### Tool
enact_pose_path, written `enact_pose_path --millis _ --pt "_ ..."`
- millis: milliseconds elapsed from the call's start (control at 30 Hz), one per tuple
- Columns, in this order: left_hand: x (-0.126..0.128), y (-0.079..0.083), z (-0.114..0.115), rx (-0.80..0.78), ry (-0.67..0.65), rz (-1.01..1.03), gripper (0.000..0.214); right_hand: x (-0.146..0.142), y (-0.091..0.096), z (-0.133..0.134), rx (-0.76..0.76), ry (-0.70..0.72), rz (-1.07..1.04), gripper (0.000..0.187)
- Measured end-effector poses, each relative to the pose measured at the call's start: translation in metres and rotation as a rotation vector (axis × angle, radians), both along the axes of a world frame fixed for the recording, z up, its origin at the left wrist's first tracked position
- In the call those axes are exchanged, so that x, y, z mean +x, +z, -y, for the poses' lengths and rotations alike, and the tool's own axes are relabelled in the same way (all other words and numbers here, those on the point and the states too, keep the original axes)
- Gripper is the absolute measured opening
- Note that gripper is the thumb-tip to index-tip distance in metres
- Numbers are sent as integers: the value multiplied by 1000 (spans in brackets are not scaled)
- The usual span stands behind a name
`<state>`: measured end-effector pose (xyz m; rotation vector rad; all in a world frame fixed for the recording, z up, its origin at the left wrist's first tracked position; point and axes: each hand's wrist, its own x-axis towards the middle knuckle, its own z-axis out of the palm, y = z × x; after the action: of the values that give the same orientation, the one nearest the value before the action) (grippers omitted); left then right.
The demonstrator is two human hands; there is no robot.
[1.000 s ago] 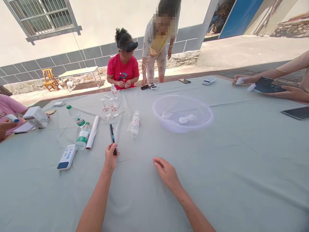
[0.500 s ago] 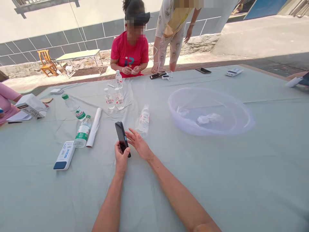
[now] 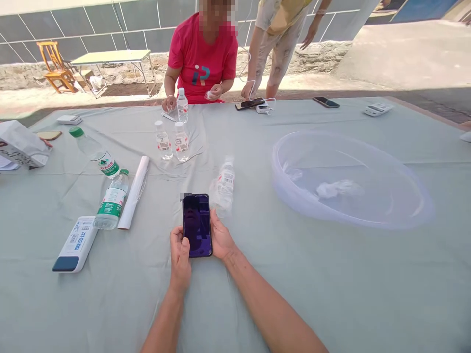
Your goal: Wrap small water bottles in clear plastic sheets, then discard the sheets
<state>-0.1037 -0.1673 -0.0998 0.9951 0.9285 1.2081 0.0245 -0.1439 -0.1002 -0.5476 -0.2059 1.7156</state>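
A black smartphone [image 3: 197, 225] is upright in front of me, its dark screen facing me with a reflection in it. My left hand [image 3: 180, 262] is closed around its left edge, thumb along the front. At the opposite edge, my right hand [image 3: 222, 238] grips the phone's side, with its fingers partly hidden behind. Just beyond the right hand lies a small clear water bottle [image 3: 225, 184], blurred and apparently among clear plastic. To the left are a white roll [image 3: 134, 193] and a green-capped bottle [image 3: 111, 201] on its side.
A translucent basin [image 3: 312, 206] with crumpled plastic [image 3: 338, 189] stands at right. Small water bottles [image 3: 181, 142] stand mid-table. A white-and-blue box [image 3: 75, 245] lies at left. Across the tablecloth [image 3: 235, 304], a person in red [image 3: 202, 59] sits and another person [image 3: 275, 54] stands beside phones.
The phone has turned so its screen faces me. My right hand has moved from beside it onto its right edge. The seated person's hands have moved apart.
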Motion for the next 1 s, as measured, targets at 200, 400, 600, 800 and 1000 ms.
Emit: enact_pose_path --millis 200,400,600,800,1000 --pt "1 5 -1 -135 -65 198 54 -5 1 3 -44 122 -53 54" --pt "2 8 -6 -270 -35 368 51 -7 3 5 -90 150 -32 52" --pt "0 6 -13 -299 -68 425 34 -7 6 6 -140 88 -12 52" --pt "-4 9 -13 -277 -150 400 37 -8 7 8 -112 65 68 45" --pt "-1 3 -14 -254 -81 384 33 -9 8 8 -128 43 88 47"
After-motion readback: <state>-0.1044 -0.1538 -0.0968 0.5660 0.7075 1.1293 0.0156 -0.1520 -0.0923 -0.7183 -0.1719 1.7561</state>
